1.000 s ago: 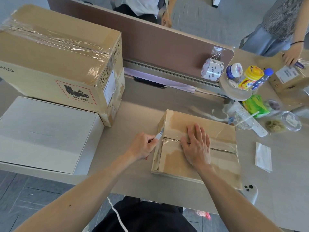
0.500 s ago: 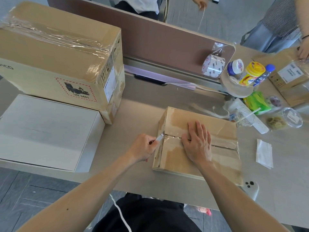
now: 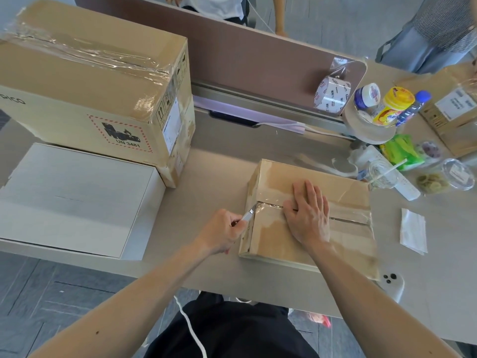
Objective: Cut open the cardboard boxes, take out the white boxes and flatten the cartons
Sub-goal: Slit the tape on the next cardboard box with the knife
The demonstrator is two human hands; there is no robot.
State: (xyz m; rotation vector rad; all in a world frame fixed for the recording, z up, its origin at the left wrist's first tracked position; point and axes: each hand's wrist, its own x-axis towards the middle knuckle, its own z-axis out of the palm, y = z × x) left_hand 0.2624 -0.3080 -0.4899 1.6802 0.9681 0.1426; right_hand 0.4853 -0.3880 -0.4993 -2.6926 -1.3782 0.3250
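A flat taped cardboard box lies on the table in front of me. My right hand presses flat on its top, over the clear tape along the centre seam. At the box's left edge my left hand grips a small knife, whose blade tip touches the tape at the left end of the seam. A white box lies at the left table edge. Behind it stands a large taped carton with a UN 3481 label.
A brown divider panel runs along the back of the table. At the right sit a tape roll, bottles, plastic cups, a green packet, a white paper and another labelled carton. A phone lies near the front edge. People stand behind.
The knife tip has slid a little down and left along the seam's end at the box edge. My right hand stays pressed on the box top.
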